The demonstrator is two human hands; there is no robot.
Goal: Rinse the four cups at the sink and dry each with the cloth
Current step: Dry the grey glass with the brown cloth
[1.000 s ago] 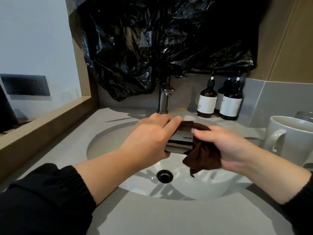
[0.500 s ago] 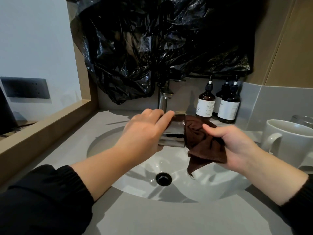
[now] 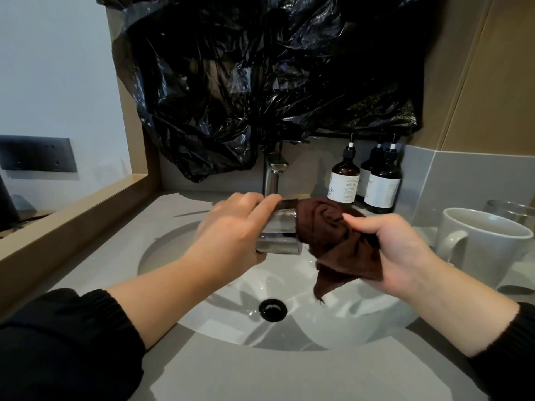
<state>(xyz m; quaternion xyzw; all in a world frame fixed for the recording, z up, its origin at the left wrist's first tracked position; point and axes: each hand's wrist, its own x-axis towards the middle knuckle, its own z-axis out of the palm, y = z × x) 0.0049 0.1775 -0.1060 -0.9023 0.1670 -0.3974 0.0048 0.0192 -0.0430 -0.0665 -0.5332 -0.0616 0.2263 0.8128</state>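
**Glass held sideways over the sink, cloth at its mouth**

Nearest the camera, on the near side of the drain [image 3: 272,310], two dark sleeves [image 3: 58,342] are cut off by the frame's bottom corners, above the grey surface [image 3: 260,374].

Just above and left of the drain, the left hand [image 3: 231,235] grips one clear glass cup [image 3: 279,235] lying on its side. Its fingers curl over the top, and the palm hides the cup's base.

Above and right of the drain, the right hand [image 3: 405,256] pinches one brown cloth [image 3: 333,235]. The thumb is on top and the other fingers are hidden under the folds. The cloth's bunched end sits against the cup's mouth, and how far it goes inside cannot be told. One corner hangs down toward the drain. Cup and cloth are held over the sink [image 3: 362,316], touching neither bowl nor surface.

Far right of the drain, one white mug [image 3: 486,250] stands on the surface. Behind it is a second glass [image 3: 512,209], half hidden by the mug and clipped by the frame edge. That makes three cups in view.

Beyond the drain stands one tap [image 3: 272,178], its top lost under a black plastic sheet [image 3: 260,82]. To its right are three pump bottles [image 3: 344,180], the middle one mostly hidden.
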